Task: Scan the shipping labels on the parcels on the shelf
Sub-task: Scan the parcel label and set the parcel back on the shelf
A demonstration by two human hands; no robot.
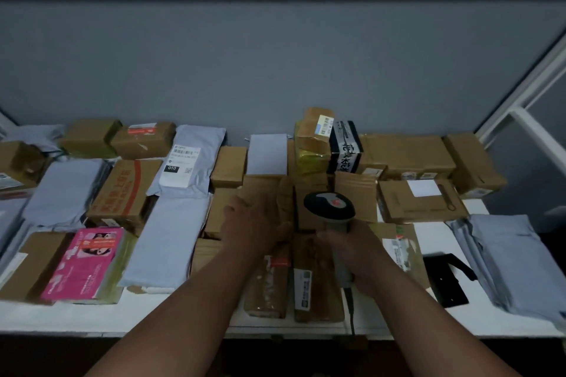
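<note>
Bare shelf edge [92, 320] before crowded parcels [128, 190]

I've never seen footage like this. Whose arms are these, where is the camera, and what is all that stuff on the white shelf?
There is no machine here: these are a person's two bare arms, filmed by one wide-angle camera worn on the head, looking forward and down. The right hand grips a handheld barcode scanner by its handle, head aimed away from the person. The left hand rests on a brown cardboard box in the middle of the pile. The white shelf is crowded with parcels: more cardboard boxes, grey plastic mailer bags, one with a white shipping label, and a pink package near the front left. A flat black object lies at right; I cannot tell what it is.
</note>
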